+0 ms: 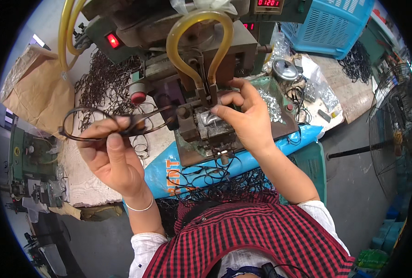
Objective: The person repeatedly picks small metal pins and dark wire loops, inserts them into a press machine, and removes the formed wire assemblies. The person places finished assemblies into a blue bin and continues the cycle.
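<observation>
Pinched between the thumb and fingers of my left hand [113, 162] is a dark brown eyeglass frame [137, 124], raised to the left of a bench machine. My right hand [252, 120] reaches to the machine's metal fixture [209, 124], thumb and index finger brought together beside the two upright metal jaws [207, 95]. Whatever lies between those right fingertips is too small or hidden to make out. A yellow hose [172, 42] loops down to the jaws. Several black frames [224, 180] lie on a blue plastic sheet [247, 164] across the front, below the fixture.
A red push button [138, 97] sits left of the fixture. Tangled dark frames [104, 78] cover the bench behind. Small shiny parts [271, 105] lie to the right, near a lidded metal pot [285, 69]. A blue basket [324, 32] and a fan [396, 136] stand at right.
</observation>
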The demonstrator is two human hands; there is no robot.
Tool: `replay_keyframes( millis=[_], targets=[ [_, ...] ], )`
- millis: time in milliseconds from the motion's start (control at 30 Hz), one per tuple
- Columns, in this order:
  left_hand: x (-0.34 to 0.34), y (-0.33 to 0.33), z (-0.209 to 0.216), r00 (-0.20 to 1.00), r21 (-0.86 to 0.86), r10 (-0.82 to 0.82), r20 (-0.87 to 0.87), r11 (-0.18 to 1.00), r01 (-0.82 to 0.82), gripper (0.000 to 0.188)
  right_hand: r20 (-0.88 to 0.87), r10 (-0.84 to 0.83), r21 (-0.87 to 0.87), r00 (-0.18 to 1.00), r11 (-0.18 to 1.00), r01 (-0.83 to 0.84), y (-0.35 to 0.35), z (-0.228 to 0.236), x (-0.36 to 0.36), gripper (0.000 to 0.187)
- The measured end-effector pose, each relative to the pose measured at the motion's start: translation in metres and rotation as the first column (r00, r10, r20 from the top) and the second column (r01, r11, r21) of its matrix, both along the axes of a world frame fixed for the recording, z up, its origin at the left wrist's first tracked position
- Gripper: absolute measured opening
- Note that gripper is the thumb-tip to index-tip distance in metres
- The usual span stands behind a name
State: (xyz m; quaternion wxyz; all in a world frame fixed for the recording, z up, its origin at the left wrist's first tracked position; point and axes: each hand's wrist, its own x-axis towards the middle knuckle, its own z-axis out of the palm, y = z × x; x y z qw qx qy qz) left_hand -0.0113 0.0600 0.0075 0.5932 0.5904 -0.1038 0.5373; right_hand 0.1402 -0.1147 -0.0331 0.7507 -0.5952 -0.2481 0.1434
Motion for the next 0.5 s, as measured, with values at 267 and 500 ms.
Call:
replay_keyframes(
  millis=[267,500],
  targets=[
    [0.018,0.001,0.008,0.984,0.096,0.161,-0.071,0.983,-0.154,0.016,0.039,0.11,0.031,0.993,0.993,-0.112,-0.021,0.022,-0.023,0.057],
    [0.005,-0.025,-0.025,0.973,0.711,0.201,-0.112,0.7,-0.063,0.026,0.835,-0.011,-0.493,0.55,0.426,0.758,-0.094,-0.088,0.061,0.023]
  ],
)
